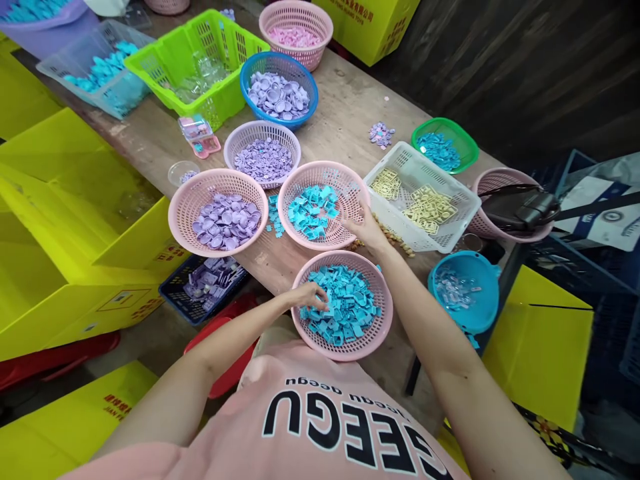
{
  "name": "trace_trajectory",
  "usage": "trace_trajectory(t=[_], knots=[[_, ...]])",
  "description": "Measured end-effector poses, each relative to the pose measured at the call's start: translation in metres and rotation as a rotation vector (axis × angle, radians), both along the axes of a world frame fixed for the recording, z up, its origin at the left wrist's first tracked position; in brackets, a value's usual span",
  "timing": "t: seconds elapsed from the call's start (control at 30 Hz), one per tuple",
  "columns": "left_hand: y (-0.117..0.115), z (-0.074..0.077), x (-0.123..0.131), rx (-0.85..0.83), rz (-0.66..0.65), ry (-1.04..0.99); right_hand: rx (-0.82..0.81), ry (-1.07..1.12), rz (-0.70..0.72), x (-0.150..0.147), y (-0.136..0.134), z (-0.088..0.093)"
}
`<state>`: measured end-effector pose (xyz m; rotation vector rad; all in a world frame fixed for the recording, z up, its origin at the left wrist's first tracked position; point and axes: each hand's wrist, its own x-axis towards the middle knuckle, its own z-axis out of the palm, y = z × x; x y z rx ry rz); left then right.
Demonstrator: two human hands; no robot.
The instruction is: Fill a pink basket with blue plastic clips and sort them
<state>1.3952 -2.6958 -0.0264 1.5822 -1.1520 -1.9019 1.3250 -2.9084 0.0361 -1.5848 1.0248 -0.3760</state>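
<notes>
My left hand (311,295) reaches into the near pink basket (370,340) of small blue plastic pieces (350,308), fingers curled down into the pile at its left side. My right hand (367,228) rests at the right rim of the pink basket (300,183) behind it, which holds more blue pieces (313,211); its fingers are bent at the rim. What either hand holds is hidden.
A pink basket of purple shells (225,221) sits left, a white basket of yellow pieces (425,200) right. Farther back stand purple (263,160), blue (278,95), green (200,60) and pink (296,33) baskets. Yellow boxes (60,267) flank the wooden table (345,113). A blue bowl (463,290) hangs right.
</notes>
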Motion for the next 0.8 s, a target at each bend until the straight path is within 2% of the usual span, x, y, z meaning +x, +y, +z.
trace_trajectory(t=[0.07, 0.13, 0.17, 0.23, 0.3, 0.4, 0.5, 0.6, 0.8], knots=[[-0.001, 0.002, 0.006, 0.061, 0.090, 0.116, -0.108, 0.051, 0.001, -0.014, 0.012, -0.008], [0.000, 0.004, 0.009, 0.113, 0.176, 0.207, -0.109, 0.136, 0.069, -0.038, 0.037, -0.014], [0.000, 0.004, 0.010, 0.136, 0.217, 0.251, -0.039, 0.172, 0.141, -0.051, 0.052, -0.016], [0.001, 0.004, 0.009, 0.179, 0.284, 0.335, 0.209, 0.213, 0.321, -0.074, 0.082, -0.018], [0.001, 0.002, 0.006, 0.228, 0.339, 0.411, 0.399, 0.210, 0.416, -0.089, 0.108, -0.017], [0.000, -0.001, 0.000, 0.332, 0.440, 0.492, 0.454, 0.146, 0.340, -0.099, 0.128, -0.017], [-0.002, -0.002, -0.004, 0.443, 0.582, 0.529, 0.497, 0.096, 0.210, -0.102, 0.133, -0.020], [-0.005, 0.000, -0.008, 0.540, 0.684, 0.550, 0.539, 0.075, 0.152, -0.104, 0.134, -0.025], [-0.009, 0.004, -0.020, 0.742, 0.692, 0.598, 0.575, 0.115, -0.006, -0.101, 0.141, -0.027]])
